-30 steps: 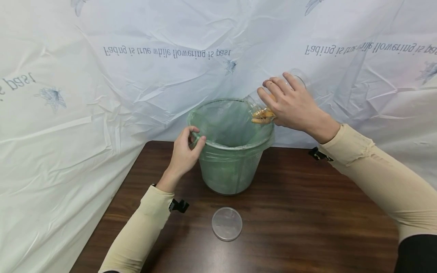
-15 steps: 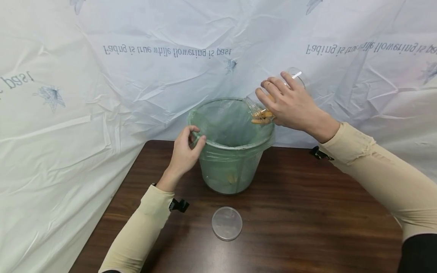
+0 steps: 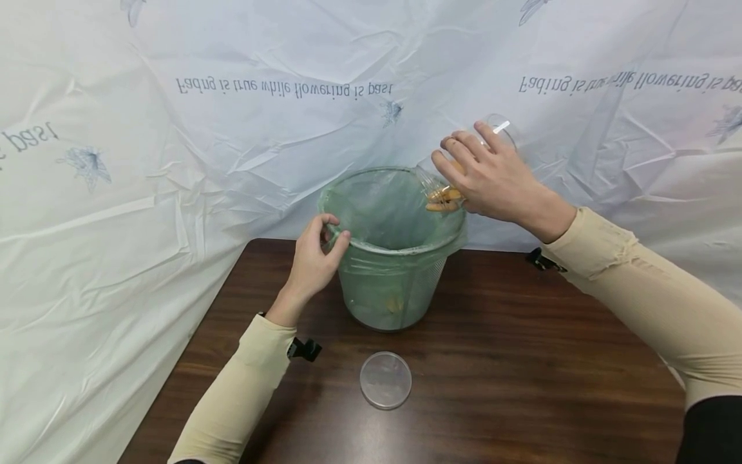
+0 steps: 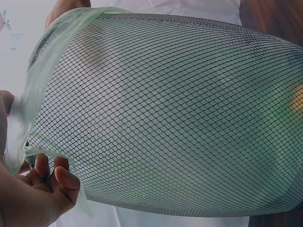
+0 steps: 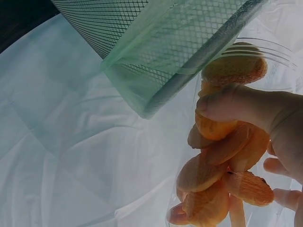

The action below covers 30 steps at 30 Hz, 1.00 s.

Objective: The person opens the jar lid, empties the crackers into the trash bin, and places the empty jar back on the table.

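A mesh trash bin (image 3: 406,293) lined with a thin green plastic bag (image 3: 371,203) stands on the table. My left hand (image 3: 313,258) grips its left rim, fingers curled round the bag's edge; in the left wrist view the fingers pinch loose film beside the mesh. Over the right side of the rim, my right hand (image 3: 498,183) holds a clear jar (image 3: 428,173), tilted mouth-down toward the bin. Several orange-brown oval pieces (image 5: 222,156), perhaps small baked snacks, lie inside the jar near its mouth. A yellowish patch (image 3: 395,304) shows through the bin's lower wall.
A round clear lid (image 3: 385,380) lies on the dark wooden table (image 3: 522,361) in front of the bin. White printed sheeting (image 3: 278,142) hangs directly behind the bin and down the left side. A black wrist mount sits on each sleeve.
A yellowish patch has appeared low in the bin since the first frame. My right hand and the jar have shifted very slightly left and up. The left hand keeps its place on the rim.
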{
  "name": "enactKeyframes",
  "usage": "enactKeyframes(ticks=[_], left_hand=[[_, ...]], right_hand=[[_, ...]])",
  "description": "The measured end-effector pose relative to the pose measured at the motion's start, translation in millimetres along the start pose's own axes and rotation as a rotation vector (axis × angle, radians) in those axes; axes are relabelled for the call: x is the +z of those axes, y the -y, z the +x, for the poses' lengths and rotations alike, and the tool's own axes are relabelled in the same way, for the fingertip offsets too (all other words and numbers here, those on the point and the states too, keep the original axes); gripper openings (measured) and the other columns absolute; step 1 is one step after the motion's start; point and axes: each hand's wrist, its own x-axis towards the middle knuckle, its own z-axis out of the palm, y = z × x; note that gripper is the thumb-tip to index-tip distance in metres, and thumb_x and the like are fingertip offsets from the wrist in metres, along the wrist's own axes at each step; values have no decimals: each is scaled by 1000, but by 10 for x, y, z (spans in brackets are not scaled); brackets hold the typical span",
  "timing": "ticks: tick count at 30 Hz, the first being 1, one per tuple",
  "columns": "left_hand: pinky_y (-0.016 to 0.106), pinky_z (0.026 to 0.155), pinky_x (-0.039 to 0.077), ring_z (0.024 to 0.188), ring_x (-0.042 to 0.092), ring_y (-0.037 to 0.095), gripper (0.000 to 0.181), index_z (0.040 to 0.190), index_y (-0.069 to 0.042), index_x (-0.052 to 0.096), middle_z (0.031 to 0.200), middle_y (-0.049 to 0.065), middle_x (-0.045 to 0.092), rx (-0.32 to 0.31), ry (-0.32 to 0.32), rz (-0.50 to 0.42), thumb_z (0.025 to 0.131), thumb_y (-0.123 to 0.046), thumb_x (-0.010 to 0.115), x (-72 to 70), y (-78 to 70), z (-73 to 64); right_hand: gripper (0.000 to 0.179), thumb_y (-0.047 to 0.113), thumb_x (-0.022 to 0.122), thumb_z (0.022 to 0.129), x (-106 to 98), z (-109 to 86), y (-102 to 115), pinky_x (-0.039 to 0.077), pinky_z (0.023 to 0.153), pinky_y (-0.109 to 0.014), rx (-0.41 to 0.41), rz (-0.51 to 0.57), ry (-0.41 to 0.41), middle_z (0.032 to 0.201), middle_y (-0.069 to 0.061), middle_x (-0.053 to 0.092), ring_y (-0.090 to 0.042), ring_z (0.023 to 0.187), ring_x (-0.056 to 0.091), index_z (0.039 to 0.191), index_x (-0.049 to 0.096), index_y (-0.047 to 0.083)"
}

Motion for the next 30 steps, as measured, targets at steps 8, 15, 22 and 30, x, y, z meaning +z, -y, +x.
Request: enactKeyframes(ticks=[8,15,22,30], left_hand=[[34,63,35,68,38,22,33,114,-3,55,82,8,43,-3,-2,3,95,-29,57,0,1,5],[34,62,35,66,38,21,32,114,-4,55,82,8,43,0,-2,6,95,-29,57,2,8,7],[34,63,35,67,38,21,31,114,-6,55,82,7,42,-3,-4,4,95,-30,57,1,9,13],[35,63,34,67,38,22,37,115,1,55,82,8,42,-3,-6,2,95,-30,58,3,21,4]], right_hand=[[49,5,58,75,5,0,-5,41,99,-58,-13,10,-34,121,-24,58,-42,112,54,123,53,-2],[46,4,53,80,-9,4,-5,39,101,-59,-16,14,-3,123,-25,57,-42,115,53,125,52,-2],[48,3,57,77,-6,18,-7,40,99,-59,-29,18,-23,122,-25,57,-42,114,53,125,53,-2],[41,2,47,85,-13,42,8,39,101,-59,-32,-4,-3,124,-26,57,-42,115,53,126,52,-3]])
